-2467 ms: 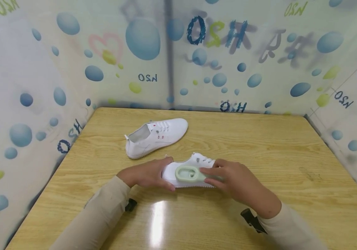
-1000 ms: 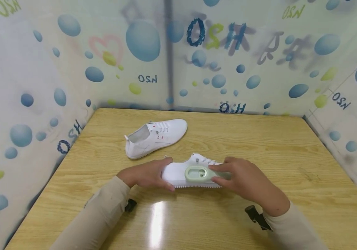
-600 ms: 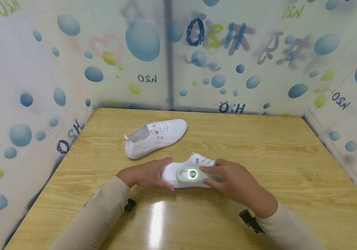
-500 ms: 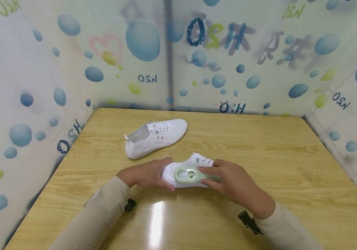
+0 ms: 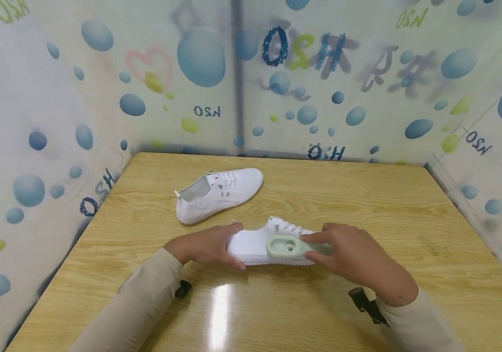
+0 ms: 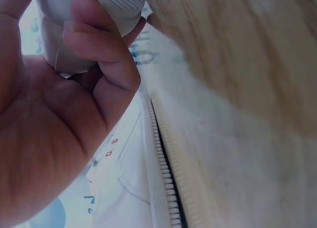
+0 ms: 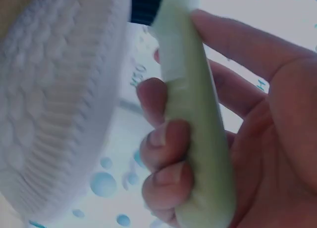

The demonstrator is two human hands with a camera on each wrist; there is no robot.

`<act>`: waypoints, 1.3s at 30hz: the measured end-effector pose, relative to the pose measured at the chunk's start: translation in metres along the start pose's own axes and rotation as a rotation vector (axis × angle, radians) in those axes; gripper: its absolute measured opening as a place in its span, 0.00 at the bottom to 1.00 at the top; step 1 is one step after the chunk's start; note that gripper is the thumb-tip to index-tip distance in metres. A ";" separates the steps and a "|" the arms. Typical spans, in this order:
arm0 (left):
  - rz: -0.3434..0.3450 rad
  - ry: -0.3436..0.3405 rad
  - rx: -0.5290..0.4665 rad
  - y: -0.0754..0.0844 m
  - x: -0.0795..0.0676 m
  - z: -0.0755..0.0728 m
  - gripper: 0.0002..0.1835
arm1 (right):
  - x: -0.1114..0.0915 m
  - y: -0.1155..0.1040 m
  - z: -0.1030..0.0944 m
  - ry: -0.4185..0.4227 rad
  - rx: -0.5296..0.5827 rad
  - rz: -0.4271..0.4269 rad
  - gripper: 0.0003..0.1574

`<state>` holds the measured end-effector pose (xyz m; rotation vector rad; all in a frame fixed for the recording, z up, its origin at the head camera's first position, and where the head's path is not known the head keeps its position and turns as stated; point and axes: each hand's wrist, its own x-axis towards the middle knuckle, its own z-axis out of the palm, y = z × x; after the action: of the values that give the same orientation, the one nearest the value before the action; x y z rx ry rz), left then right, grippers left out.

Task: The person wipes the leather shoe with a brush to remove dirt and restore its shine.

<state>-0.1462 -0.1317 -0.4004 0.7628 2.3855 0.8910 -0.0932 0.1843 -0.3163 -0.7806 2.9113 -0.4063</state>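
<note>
A white lace-up shoe lies near the middle of the table with its toe to the right. My left hand grips it round the heel; in the left wrist view the curled fingers hold the heel. My right hand holds a pale green brush by its handle, the head against the side of the shoe. In the right wrist view, fingers wrap the green handle, and dark bristles face the shoe's side, with the patterned sole to the left.
A second white shoe with red lettering stands just behind, toe to the right. The wooden table is bordered by pale walls printed with blue bubbles. Dark wrist-camera mounts hang at both wrists.
My right hand slides the brush back and forth along the shoe's side; since half a second ago it has gone right, toward the toe. The left hand and both shoes stay put.
</note>
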 end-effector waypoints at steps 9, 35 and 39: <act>-0.001 0.001 -0.006 -0.002 0.000 0.001 0.34 | 0.003 -0.001 0.008 0.026 0.016 -0.041 0.21; -0.021 -0.003 -0.009 0.000 0.000 -0.001 0.34 | 0.007 -0.003 0.011 0.034 0.022 -0.026 0.21; -0.012 -0.006 -0.002 0.000 0.000 0.000 0.34 | 0.010 -0.006 0.022 0.104 -0.002 -0.065 0.20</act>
<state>-0.1465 -0.1316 -0.4003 0.7487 2.3811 0.8846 -0.0952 0.1691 -0.3363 -0.8828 2.9880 -0.4631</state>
